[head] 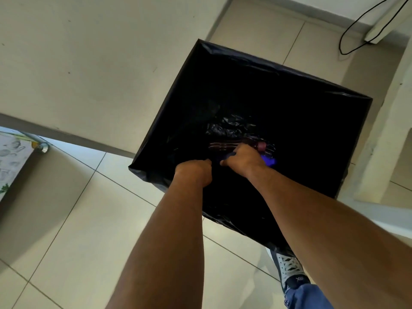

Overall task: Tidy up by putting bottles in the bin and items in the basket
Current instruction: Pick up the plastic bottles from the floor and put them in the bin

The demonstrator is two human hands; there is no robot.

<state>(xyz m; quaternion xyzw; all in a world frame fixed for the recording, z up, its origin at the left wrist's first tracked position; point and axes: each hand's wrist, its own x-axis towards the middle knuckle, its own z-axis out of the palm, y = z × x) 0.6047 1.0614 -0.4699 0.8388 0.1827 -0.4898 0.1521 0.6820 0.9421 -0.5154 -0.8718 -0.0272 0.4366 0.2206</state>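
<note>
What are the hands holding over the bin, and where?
Right hand grips a clear bottle around its middle, over the bin. Left hand is curled; whether it holds anything cannot be told.

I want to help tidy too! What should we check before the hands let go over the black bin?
1. Both hands over the bin opening: left hand and right hand, ok.
2. Bin liner spread open over the rim: ok.
3. Bottle down inside the bin: ok.
4. What the right hand grips: something dark, cannot tell.
5. Left hand holding anything: cannot tell.
6. Shoe touching the bin's near corner: cannot tell.
</note>
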